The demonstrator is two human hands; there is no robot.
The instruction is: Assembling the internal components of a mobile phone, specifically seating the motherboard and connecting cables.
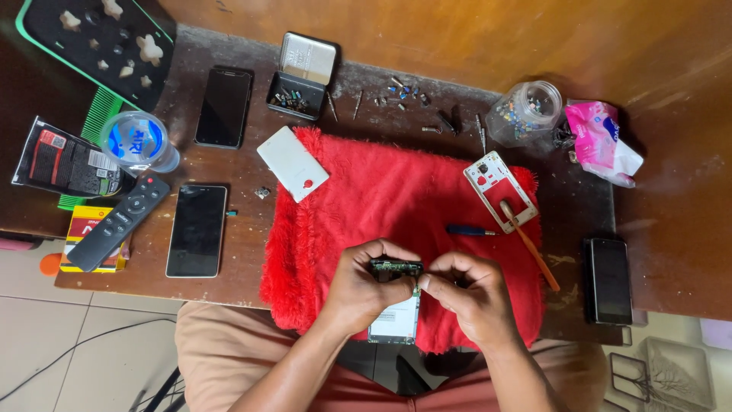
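Head view: the left hand (364,286) and right hand (469,294) each pinch an end of a small dark circuit board (396,267), lifted clear at 6 o'clock above the opened phone (395,320) on the red cloth (381,198), whose pile looks fit to catch parts. The frame (499,189) and stick (528,244) lie at 3 o'clock, the screw tin (301,76) at 12, apparently set aside within reach.

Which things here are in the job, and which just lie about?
In the job: left hand, right hand, circuit board, opened phone, red cloth.
Lying about: remote, pink packet, jar, cup.
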